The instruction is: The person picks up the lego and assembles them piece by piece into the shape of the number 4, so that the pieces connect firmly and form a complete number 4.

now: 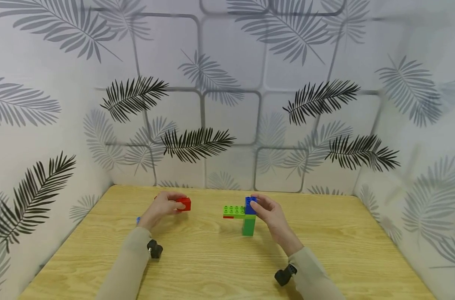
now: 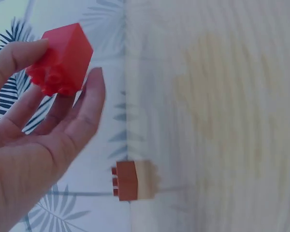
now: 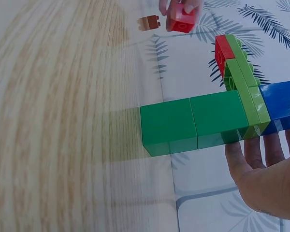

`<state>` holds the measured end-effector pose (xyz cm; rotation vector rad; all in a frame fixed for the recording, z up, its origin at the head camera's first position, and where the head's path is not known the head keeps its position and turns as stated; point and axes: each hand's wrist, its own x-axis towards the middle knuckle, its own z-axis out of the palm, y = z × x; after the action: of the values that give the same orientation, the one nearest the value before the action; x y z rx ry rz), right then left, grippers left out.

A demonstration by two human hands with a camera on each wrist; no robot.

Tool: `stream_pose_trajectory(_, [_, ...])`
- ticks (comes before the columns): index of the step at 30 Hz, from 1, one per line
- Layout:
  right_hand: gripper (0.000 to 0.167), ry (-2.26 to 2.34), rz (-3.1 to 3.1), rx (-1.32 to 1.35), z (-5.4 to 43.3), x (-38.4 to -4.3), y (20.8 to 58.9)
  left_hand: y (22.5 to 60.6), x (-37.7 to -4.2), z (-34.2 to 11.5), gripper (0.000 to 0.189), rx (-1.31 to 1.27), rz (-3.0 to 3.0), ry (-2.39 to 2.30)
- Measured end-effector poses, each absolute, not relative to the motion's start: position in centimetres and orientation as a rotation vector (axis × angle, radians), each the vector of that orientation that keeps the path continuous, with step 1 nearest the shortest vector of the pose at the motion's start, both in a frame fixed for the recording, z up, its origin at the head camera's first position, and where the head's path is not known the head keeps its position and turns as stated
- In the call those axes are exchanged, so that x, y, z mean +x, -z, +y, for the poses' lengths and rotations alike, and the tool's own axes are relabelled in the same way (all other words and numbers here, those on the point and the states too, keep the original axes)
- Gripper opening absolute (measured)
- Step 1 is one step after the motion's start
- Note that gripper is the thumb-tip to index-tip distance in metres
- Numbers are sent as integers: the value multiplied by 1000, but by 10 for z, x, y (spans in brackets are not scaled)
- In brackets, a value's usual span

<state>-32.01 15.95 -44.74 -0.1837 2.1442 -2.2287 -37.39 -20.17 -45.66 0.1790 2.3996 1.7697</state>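
My left hand (image 1: 162, 208) pinches a red toy brick (image 2: 70, 60) between thumb and fingers, above the table. In the left wrist view its studs point toward the palm. To the right stands a stack of toy bricks: two dark green bricks (image 3: 193, 123) one on the other, a light green plate (image 1: 234, 211) reaching out to the left, and a blue brick (image 1: 250, 205) on top. A small red piece (image 3: 223, 53) sits under the plate's far end. My right hand (image 1: 270, 214) grips the blue brick, fingers behind it and thumb in front.
A reddish-brown brick (image 2: 127, 181) stands on the table behind my left hand. Part of a small blue piece (image 1: 138, 220) shows beside the left wrist. The wooden table (image 1: 204, 258) is bounded by leaf-patterned walls (image 1: 227, 166) at the back and both sides.
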Motion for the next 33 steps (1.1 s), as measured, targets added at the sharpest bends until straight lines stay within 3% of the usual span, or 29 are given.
stream_pose_trajectory(13, [46, 2234, 2143, -192, 159, -322, 451, 448, -369, -181, 42, 178, 2158, -2204])
stream_pose_trajectory(27, [47, 2235, 2148, -202, 161, -321, 451, 445, -359, -147, 55, 415, 2231, -2243])
stream_pose_trajectory(33, [46, 2236, 2150, -215, 161, -321, 452, 449, -353, -133, 50, 481, 2371, -2159])
